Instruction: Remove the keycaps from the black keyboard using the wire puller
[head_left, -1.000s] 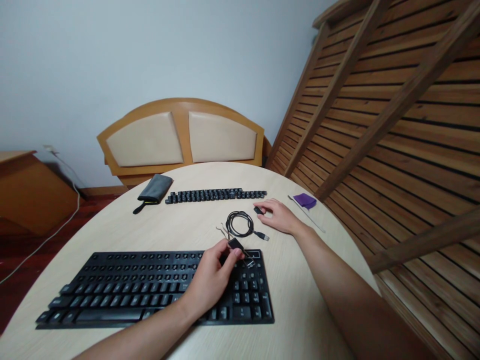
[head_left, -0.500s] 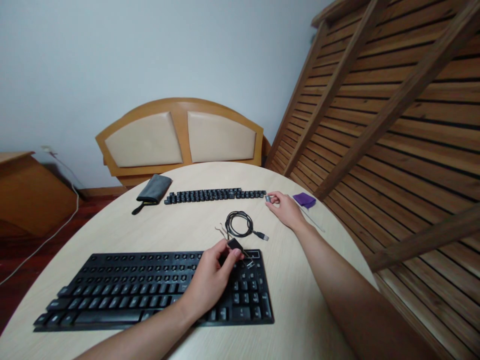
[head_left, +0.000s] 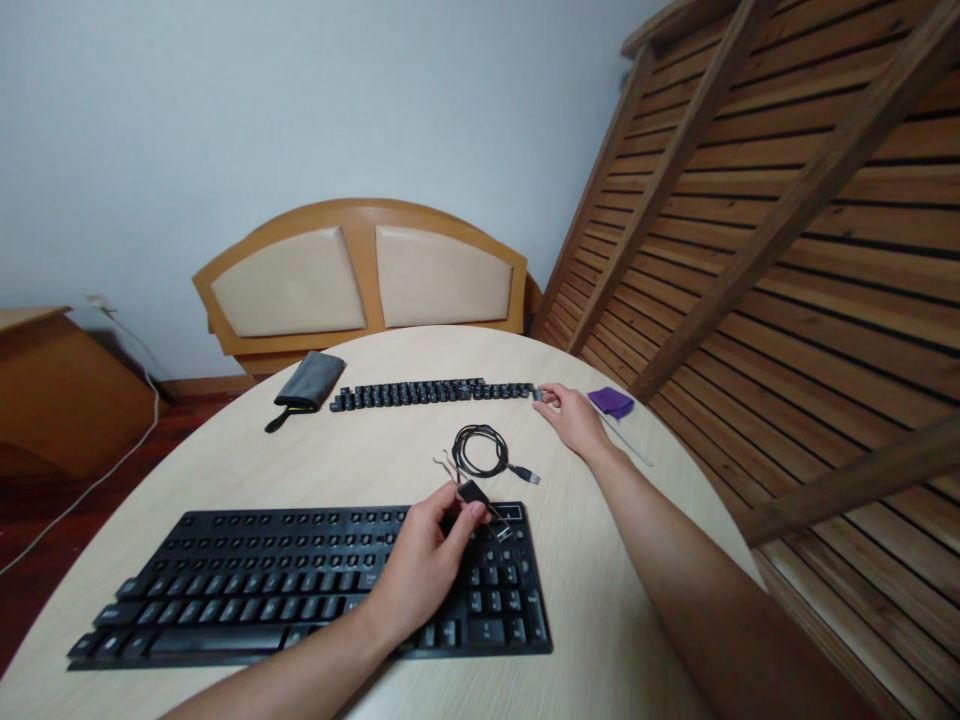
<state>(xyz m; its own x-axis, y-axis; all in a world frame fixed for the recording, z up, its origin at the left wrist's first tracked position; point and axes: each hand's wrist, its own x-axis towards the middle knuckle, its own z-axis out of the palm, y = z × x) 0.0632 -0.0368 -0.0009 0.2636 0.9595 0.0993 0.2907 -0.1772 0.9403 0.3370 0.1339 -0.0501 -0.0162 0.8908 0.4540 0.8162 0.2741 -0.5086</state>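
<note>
A black keyboard [head_left: 300,585] lies near the table's front edge, with many of its upper keycaps off. My left hand [head_left: 424,560] rests over its right part, fingers pinched on a small black keycap puller [head_left: 474,493] with wire ends. My right hand [head_left: 574,418] reaches far across the table and pinches a keycap [head_left: 537,394] at the right end of a long row of removed keycaps [head_left: 431,391]. A coiled black USB cable [head_left: 484,450] lies between the two hands.
A grey pouch [head_left: 307,381] sits at the far left of the round wooden table [head_left: 300,460]. A purple cloth [head_left: 611,402] and a thin stick lie at the right edge. Behind stand a chair back and a slanted wooden slat frame [head_left: 787,230].
My right hand moved from beside the cable up and right to the end of the keycap row, carrying a keycap. My left hand stayed on the puller.
</note>
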